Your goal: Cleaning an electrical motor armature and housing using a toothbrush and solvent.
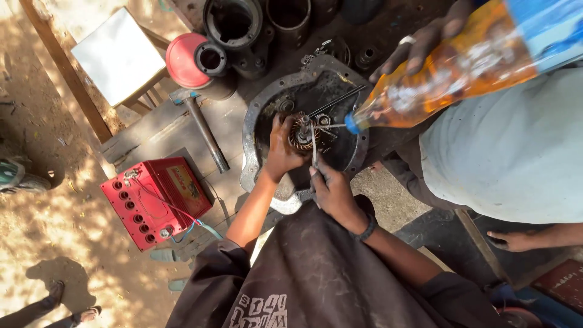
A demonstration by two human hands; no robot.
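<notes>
Your left hand [280, 150] is clamped on the gear cluster [302, 132] inside the round housing [258, 103]; right hand [331, 189] pinches a thin tool [314, 146] beside it; looks mid-job, gear still seated, cover off.

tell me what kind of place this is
Likely an outdoor roadside repair workshop. A greasy round metal housing lies opened on the ground, a red battery and a hammer sit on sandy dirt, and spare metal rings lie around.
</notes>
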